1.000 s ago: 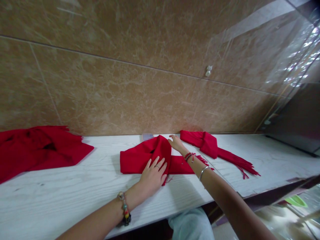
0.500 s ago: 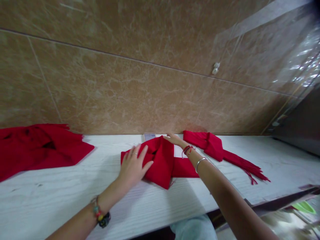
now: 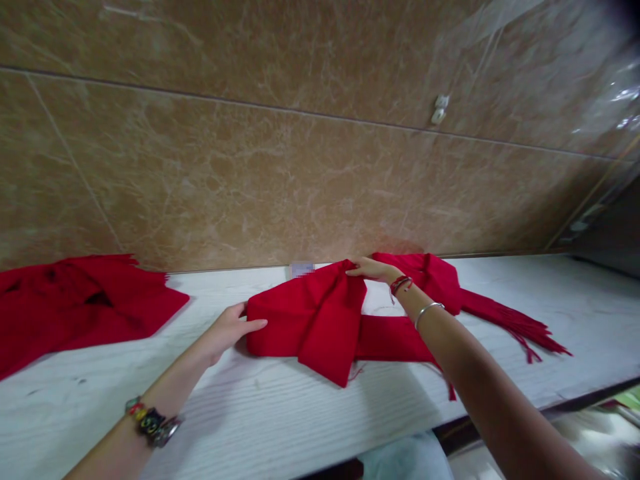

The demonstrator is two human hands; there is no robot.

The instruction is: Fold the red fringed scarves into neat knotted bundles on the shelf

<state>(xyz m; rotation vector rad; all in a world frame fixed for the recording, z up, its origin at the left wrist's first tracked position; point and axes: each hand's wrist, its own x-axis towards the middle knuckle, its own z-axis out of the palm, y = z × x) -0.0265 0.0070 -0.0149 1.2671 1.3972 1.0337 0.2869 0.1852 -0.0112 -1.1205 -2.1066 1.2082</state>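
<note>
A red scarf [image 3: 327, 327] lies folded in the middle of the white table, with a slanting fold across it and a flat band running to the right. At its left end my left hand [image 3: 231, 331] grips the edge, thumb on top and fingers tucked behind or beneath. My right hand [image 3: 374, 269] pinches the upper corner of the slanting fold. A fringe end of the scarf shows beside my right forearm, which hides part of the band.
Another folded red scarf [image 3: 443, 280] with a long fringe lies behind my right wrist. Crumpled red cloth [image 3: 120, 310] covers the table's left side. A small pale card [image 3: 301, 269] sits against the brown tiled wall [image 3: 240, 173]. The white table's [image 3: 280, 427] front edge is near me.
My left hand has moved from the top of the scarf to its left end and grips it there. The scarf's left part now lies smoother. My right hand stays at the upper corner.
</note>
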